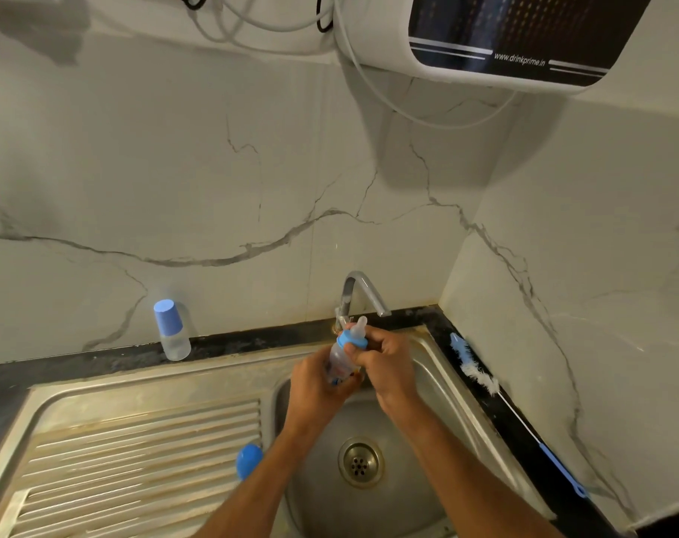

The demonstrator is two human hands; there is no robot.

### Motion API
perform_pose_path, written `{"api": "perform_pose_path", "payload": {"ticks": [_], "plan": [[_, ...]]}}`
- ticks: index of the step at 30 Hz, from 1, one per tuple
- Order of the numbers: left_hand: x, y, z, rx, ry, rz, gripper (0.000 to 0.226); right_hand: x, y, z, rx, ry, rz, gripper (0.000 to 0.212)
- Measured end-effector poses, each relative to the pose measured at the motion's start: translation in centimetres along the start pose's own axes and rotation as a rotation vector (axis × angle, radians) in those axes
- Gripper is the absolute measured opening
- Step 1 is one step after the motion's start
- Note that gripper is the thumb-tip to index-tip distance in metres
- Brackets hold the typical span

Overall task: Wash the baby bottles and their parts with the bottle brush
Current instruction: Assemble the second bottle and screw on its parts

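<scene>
We hold one bottle [339, 361] over the sink [438, 366], just under the tap [363, 291], so any water or drips fall into the basin. The left hand [316, 386] grips the clear body from below to keep it steady, while the right hand [388, 366] has its grip curled round the blue collar [351, 340] under the teat [359, 328] — in our judgement to unscrew it, since the parts must come apart before washing. The brush [481, 376] lies untouched along the right edge of the table, near the wall, ready for the right hand. A second bottle [171, 330] stands upright with its cap on at the back edge, left of the tap. A blue cap [248, 460] lies on the drainboard [136, 460] beside the basin — we think it belongs to the held bottle.
</scene>
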State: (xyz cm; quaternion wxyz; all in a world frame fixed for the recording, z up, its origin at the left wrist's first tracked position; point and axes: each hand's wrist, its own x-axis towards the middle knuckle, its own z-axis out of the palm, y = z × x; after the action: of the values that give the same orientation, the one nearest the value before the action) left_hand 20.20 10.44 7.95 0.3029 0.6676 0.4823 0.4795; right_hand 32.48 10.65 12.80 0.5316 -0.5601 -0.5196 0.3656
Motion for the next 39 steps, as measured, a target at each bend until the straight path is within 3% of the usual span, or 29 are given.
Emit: {"api": "perform_pose_path", "payload": {"ticks": [5,11,15,22,25,31,33,36,39], "plan": [[-0.7,-0.4,0.2,-0.029,0.089,-0.068,0.047,-0.3,0.5,1.8,-0.093,0.129,0.009,0.024],[-0.6,-2.5,-2.5,0.048,0.089,-0.107,0.049,-0.1,0.6,3.4,-0.285,-0.055,-0.084,0.040],[-1.2,-4.0,-5.1,-0.044,0.157,-0.196,0.040,-0.2,1.1,5.0,-0.348,-0.167,-0.083,0.052],[-3.1,-7.8,-11.0,-0.016,0.294,-0.273,0.044,-2.6,3.6,9.2,-0.579,-0.328,-0.086,0.022],[-4.6,-9.2,-13.0,0.004,0.311,-0.307,0.043,-3.8,5.8,11.3,-0.648,-0.412,-0.067,0.021],[-7.1,-11.5,-16.1,0.037,0.308,-0.370,0.044,-6.3,8.8,14.7,-0.878,-0.582,-0.046,0.056],[-7.7,-12.0,-16.7,0.049,0.298,-0.378,0.045,-7.1,9.3,15.4,-0.956,-0.640,-0.075,0.049],[-8.2,-12.4,-17.3,0.057,0.285,-0.372,0.046,-7.6,10.1,16.0,-1.027,-0.679,-0.097,0.019],[-8.3,-12.4,-17.5,0.053,0.278,-0.369,0.047,-7.3,10.5,16.2,-1.029,-0.663,-0.081,0.018]]}}
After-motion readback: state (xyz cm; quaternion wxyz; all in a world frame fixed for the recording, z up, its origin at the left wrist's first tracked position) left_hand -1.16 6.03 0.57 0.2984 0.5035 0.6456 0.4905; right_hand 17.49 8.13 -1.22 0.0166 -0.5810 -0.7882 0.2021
